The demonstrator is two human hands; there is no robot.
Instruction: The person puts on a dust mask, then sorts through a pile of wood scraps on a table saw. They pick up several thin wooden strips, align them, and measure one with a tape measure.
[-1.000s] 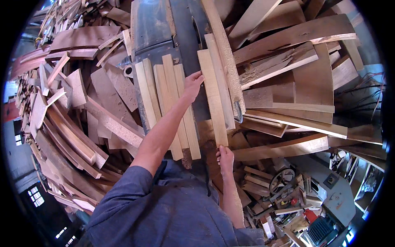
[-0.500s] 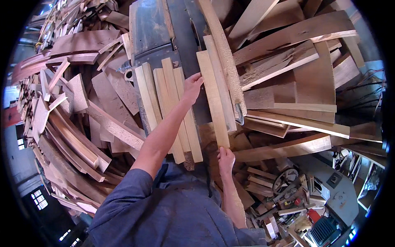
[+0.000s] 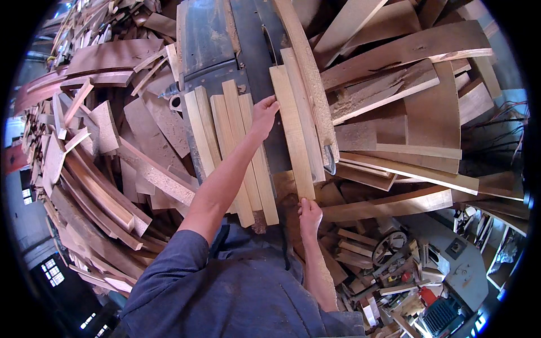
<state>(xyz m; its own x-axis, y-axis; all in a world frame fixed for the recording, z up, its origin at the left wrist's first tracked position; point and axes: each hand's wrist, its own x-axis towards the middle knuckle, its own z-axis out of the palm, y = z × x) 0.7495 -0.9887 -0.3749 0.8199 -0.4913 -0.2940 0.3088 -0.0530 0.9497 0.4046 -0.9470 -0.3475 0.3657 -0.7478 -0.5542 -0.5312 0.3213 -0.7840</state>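
A pale wooden strip [image 3: 292, 127] lies lengthwise on the dark metal saw table [image 3: 211, 39]. At its near end my right hand [image 3: 310, 217] is closed, thumb and fingers pinching the end. My left hand [image 3: 265, 117] reaches across from the left, its fingers bunched together against the strip's left edge near the far end. Another pale strip [image 3: 304, 115] lies along its right side, beside a long sawdust-covered wooden fence [image 3: 310, 73]. Left of my left hand, several cut strips [image 3: 230, 149] lie side by side, partly hidden under my forearm.
A dark slot [image 3: 268, 45] with what looks like a blade edge runs ahead of the strip. Curved offcuts [image 3: 101, 191] pile up at the left, and broad boards [image 3: 406, 56] at the right. A grey machine [image 3: 459, 270] stands at the lower right, near a handwheel [image 3: 390, 249].
The strip has slid slightly forward, away from me, with my right hand following at its near end. My left hand stays at the strip's edge, nearly still.
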